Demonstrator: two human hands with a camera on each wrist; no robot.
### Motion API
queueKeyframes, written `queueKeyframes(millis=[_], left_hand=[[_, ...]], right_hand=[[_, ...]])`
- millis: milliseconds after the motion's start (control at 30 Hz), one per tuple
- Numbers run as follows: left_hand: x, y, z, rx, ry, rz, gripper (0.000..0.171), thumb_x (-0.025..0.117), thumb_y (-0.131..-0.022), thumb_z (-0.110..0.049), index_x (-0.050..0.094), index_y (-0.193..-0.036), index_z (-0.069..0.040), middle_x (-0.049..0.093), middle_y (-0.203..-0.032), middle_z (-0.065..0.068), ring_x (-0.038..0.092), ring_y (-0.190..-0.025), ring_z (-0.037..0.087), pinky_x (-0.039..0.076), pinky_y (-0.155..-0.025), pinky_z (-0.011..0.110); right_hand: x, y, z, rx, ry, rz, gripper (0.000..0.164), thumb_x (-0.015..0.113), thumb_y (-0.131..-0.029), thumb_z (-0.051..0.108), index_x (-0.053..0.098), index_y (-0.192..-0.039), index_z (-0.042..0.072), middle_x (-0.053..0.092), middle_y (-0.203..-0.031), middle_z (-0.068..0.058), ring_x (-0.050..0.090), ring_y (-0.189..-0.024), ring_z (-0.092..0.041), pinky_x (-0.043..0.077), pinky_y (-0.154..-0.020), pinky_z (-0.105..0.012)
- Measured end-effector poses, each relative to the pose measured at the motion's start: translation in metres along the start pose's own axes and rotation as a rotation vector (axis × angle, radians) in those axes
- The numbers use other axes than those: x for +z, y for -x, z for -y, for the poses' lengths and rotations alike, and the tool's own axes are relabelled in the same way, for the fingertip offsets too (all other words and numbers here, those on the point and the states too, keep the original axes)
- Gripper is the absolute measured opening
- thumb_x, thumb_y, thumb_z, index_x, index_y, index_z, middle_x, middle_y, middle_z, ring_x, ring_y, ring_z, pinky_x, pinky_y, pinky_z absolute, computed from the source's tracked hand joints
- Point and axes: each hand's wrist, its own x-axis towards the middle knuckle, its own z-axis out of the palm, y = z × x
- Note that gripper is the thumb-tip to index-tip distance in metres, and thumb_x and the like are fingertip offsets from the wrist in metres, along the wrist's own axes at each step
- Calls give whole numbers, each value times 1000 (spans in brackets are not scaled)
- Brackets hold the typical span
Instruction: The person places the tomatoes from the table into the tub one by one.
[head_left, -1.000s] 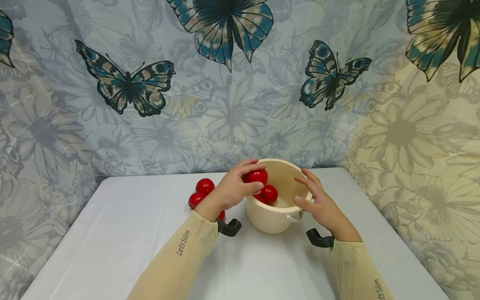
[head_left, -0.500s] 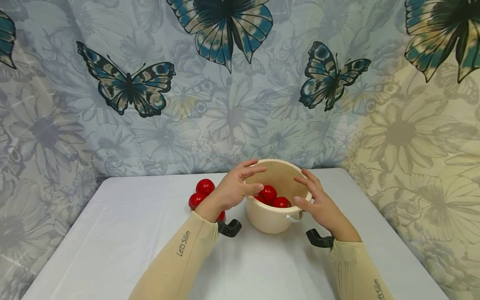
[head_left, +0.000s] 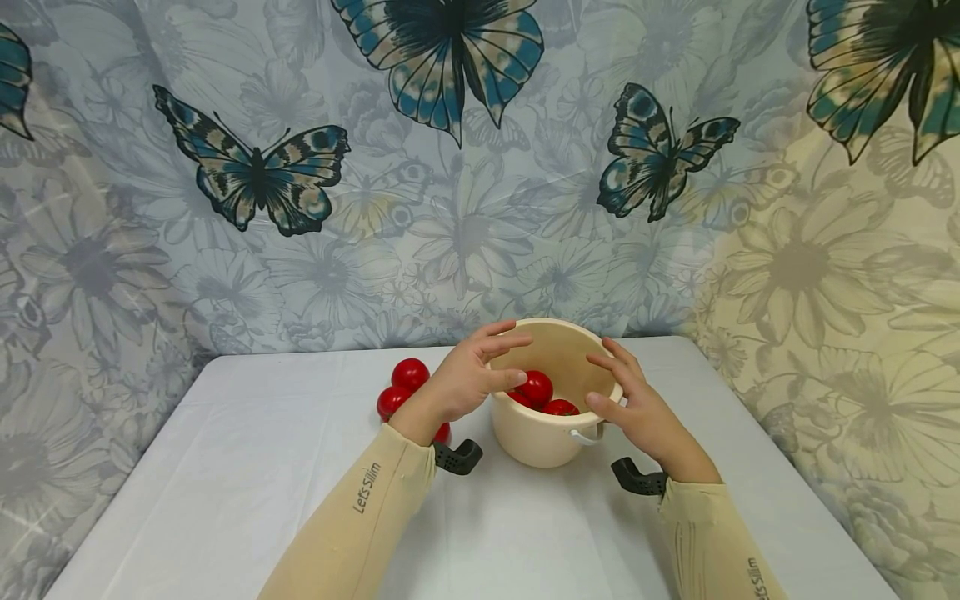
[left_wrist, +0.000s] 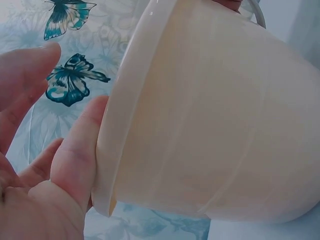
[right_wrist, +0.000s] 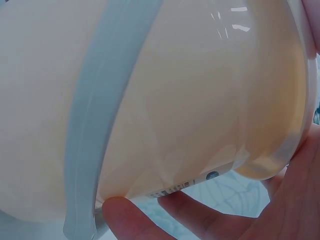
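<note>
A cream bucket [head_left: 536, 437] stands on the white table with red tomatoes [head_left: 536, 387] inside; three show, partly hidden by the front rim and my left thumb. Above its left rim is my left hand [head_left: 468, 371], fingers spread and nothing in them. In the left wrist view the thumb [left_wrist: 75, 150] lies against the rim. My right hand [head_left: 645, 412] holds the bucket's right rim, some digits over the opening and fingertips [right_wrist: 130, 215] against the outer wall beside the pale handle [right_wrist: 100, 115].
More tomatoes [head_left: 410, 374] lie on the table [head_left: 262, 467] left of the bucket, partly hidden behind my left wrist. A butterfly-print cloth [head_left: 472, 250] hangs directly behind the table. Black wrist mounts [head_left: 459, 457] jut from both wrists.
My left hand let go of a tomato, which dropped into the bucket and settled near its front wall. Both hands have otherwise stayed in place.
</note>
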Motion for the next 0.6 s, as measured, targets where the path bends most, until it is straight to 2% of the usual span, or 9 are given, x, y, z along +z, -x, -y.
queueKeyframes(millis=[67, 267, 467, 600], left_hand=[[0, 0, 1, 2, 11, 1, 48, 74, -90, -9, 62, -137, -11, 29, -159, 4, 36, -139, 29, 43, -105, 46], [1, 3, 1, 19, 66, -14, 48, 74, -90, -9, 62, -137, -8, 30, -158, 4, 37, -139, 30, 41, -107, 49], [9, 26, 1, 8, 154, -134, 42, 74, -91, -12, 66, -132, -14, 41, -151, -5, 47, -133, 19, 49, -99, 37], [12, 40, 2, 40, 162, -156, 42, 76, -89, -13, 68, -130, -14, 45, -148, -7, 47, -133, 16, 50, -97, 35]], right_hand=[[0, 0, 0, 6, -6, 3, 60, 65, -97, 20, 41, -151, 9, 5, -165, -3, 10, -145, -44, 54, -83, -59], [-1, 0, 0, 11, 2, -1, 61, 66, -97, 25, 41, -150, 9, 5, -165, -2, 8, -146, -43, 49, -89, -64], [-2, -1, 0, 6, 29, 2, 60, 66, -96, 22, 42, -150, 9, 5, -165, -3, 5, -147, -41, 34, -100, -72], [-1, -1, -1, 7, 35, 0, 60, 66, -96, 22, 42, -150, 8, 6, -165, -3, 5, -147, -41, 29, -101, -74]])
